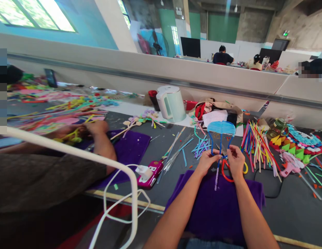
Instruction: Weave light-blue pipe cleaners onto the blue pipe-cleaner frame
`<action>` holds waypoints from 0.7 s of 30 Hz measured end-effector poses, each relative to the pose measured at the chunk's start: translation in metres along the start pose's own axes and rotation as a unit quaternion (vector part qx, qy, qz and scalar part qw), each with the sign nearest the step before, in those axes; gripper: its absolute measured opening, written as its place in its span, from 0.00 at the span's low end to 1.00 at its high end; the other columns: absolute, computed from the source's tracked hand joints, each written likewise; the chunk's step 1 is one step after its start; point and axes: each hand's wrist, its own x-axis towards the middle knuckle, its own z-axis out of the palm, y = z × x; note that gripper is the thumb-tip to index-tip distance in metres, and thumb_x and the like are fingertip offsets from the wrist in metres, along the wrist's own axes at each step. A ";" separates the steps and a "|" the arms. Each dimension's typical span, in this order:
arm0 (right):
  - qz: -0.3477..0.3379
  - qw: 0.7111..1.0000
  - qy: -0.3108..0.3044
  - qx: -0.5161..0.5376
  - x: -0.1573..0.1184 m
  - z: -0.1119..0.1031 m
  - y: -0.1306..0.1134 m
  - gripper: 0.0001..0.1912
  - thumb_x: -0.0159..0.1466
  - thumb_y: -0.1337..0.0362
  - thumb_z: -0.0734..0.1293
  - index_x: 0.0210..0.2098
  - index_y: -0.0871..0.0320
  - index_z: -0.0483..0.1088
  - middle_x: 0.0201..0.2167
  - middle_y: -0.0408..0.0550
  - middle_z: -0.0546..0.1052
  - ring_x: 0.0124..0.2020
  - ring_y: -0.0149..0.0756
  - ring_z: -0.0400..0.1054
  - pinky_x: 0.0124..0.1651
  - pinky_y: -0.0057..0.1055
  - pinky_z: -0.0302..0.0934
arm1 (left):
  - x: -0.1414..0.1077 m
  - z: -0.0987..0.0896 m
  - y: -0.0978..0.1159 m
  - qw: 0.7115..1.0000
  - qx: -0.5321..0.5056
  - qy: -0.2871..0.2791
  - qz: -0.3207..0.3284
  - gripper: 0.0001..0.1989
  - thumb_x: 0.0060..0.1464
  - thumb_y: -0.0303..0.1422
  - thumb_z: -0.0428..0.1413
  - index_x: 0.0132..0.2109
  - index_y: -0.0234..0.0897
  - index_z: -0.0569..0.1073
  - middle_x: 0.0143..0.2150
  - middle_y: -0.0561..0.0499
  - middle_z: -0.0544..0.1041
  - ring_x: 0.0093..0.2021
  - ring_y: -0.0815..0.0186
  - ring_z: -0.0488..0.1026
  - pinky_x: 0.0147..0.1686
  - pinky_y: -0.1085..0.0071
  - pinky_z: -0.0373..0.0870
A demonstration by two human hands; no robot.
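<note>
Both my hands pinch a blue pipe-cleaner figure (221, 128) above a purple cloth (210, 211). It has a pale blue domed top and dark blue strands that come together between my fingers. A lilac-tipped stem (216, 179) hangs below. My left hand (208, 161) is closed on the strands at the left, with thumb and forefinger at the join. At the right of the join, my right hand (236, 160) is closed on the strands there. Scissors with red and yellow handles (225, 174) lie beneath, partly hidden by my right hand.
Pipe cleaners (258, 147) and a pink glue gun (291, 168) lie at right. Toward the back stand a kettle (173, 103) and a cloth bag (235, 110). A magenta power bank (153, 176) with a white plug lies left. A co-worker's hand (97, 129) handles yellow pieces beyond a white tube (80, 152).
</note>
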 end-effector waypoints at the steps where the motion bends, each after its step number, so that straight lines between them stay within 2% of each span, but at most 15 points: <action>1: 0.000 1.000 0.002 0.000 0.000 0.000 0.000 0.14 0.59 0.58 0.65 0.39 0.61 0.70 0.29 0.47 0.74 0.31 0.34 0.68 0.35 0.30 0.63 | 0.000 0.000 0.000 1.000 0.000 -0.001 0.000 0.13 0.39 0.35 0.65 0.33 0.33 0.75 0.21 0.52 0.75 0.19 0.70 0.69 0.23 0.75 0.64; 9: 0.012 1.000 0.003 0.023 0.000 0.001 -0.004 0.15 0.59 0.56 0.65 0.40 0.61 0.69 0.29 0.46 0.73 0.31 0.34 0.68 0.36 0.30 0.62 | 0.000 0.000 0.000 0.999 -0.034 0.015 -0.002 0.14 0.37 0.36 0.66 0.33 0.33 0.75 0.22 0.53 0.75 0.20 0.69 0.71 0.23 0.74 0.65; 17: 0.053 0.997 0.014 0.056 0.000 0.001 -0.009 0.18 0.62 0.51 0.61 0.40 0.60 0.69 0.27 0.44 0.71 0.24 0.30 0.62 0.28 0.26 0.58 | 0.000 0.001 0.001 0.995 -0.092 0.016 -0.021 0.14 0.37 0.34 0.67 0.33 0.34 0.75 0.24 0.54 0.76 0.21 0.70 0.72 0.24 0.75 0.66; 21: 0.042 0.996 0.064 0.045 0.003 -0.004 0.000 0.16 0.61 0.52 0.62 0.28 0.59 0.66 0.22 0.41 0.68 0.24 0.29 0.60 0.29 0.26 0.56 | 0.001 0.000 0.001 0.995 -0.100 0.011 -0.018 0.13 0.37 0.33 0.67 0.33 0.34 0.76 0.27 0.52 0.78 0.23 0.70 0.73 0.26 0.75 0.67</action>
